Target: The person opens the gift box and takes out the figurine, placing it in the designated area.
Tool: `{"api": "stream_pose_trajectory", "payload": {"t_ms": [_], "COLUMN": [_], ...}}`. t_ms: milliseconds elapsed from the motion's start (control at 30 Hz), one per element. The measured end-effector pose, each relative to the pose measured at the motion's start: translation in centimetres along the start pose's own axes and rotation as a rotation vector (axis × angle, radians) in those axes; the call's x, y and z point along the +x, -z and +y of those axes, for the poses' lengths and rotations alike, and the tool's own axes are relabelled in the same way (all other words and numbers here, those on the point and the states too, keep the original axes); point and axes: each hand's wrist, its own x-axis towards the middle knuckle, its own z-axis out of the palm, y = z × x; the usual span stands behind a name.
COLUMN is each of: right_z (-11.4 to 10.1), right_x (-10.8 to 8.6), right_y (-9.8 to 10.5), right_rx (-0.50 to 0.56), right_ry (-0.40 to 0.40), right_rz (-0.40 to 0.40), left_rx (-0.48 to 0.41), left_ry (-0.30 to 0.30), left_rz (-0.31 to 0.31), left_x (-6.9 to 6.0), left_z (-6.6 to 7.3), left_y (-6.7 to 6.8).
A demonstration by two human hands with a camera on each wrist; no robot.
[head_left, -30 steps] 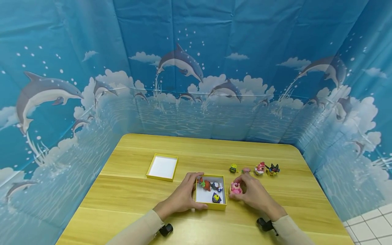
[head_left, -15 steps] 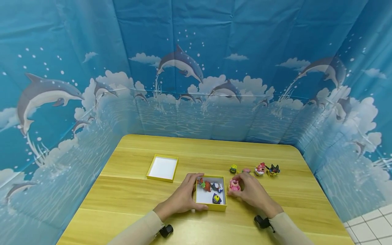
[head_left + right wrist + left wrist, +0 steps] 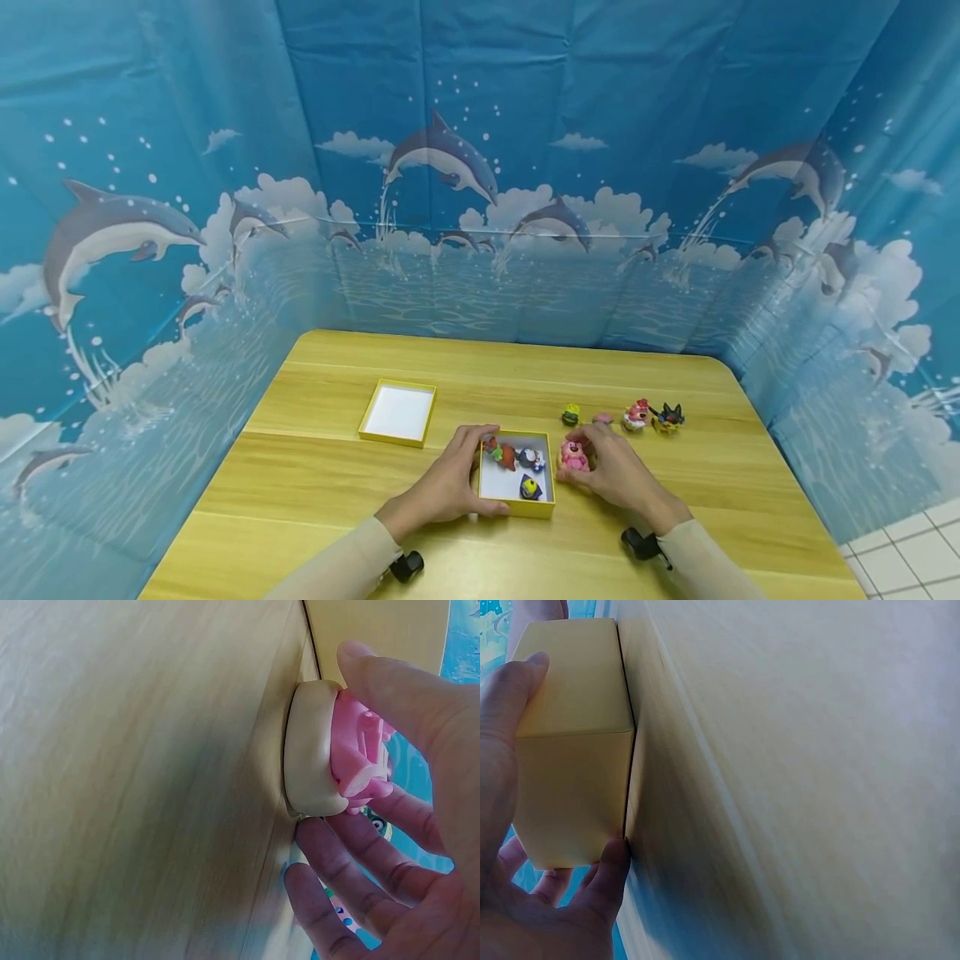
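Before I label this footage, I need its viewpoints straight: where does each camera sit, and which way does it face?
Head: on the person's head, facing forward and down at the table and curtain; left hand, right hand and sleeves show.
Left wrist: on that wrist, facing the outside of the box; the left hand shows, gripping it.
Right wrist: on that wrist, facing the pink figure; the right hand shows, holding it.
Shared: head and right wrist views both show the pink figure and box.

Left hand (image 3: 444, 482) and right hand (image 3: 626, 473) near each other, fingers (image 3: 334, 859) bent
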Motion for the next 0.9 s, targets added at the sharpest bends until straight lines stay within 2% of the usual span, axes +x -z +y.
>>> {"api": "stream_pose_trajectory", "payload": {"t_ms": [167,433,633,900], "right_z": [0.1,0.0,-0.4,-1.3], "right_x": [0.0,-0.2,-0.6,-0.7], "right_y": [0.1,0.4,0.8,1.7], "right_rx": [-0.006,0.003,-0.024,-0.065], "right_ry": [0.01,-0.019,-0.023,0.019], "right_rz": [-0.003,-0.025,0.002,0.063], "left_rx": [0.002,0.013,0.011,0.014], "left_ry": [-0.007,-0.033,-0.033,-0.035], "left_rz": [-0.001,0.013,0.012,0.005], "left_x": [0.1,0.0,-0.1,0.1], "left_z": [0.0,-0.2,-0.4,-0.6], "left_y": [0.0,0.0,-0.2,-0.1]}}
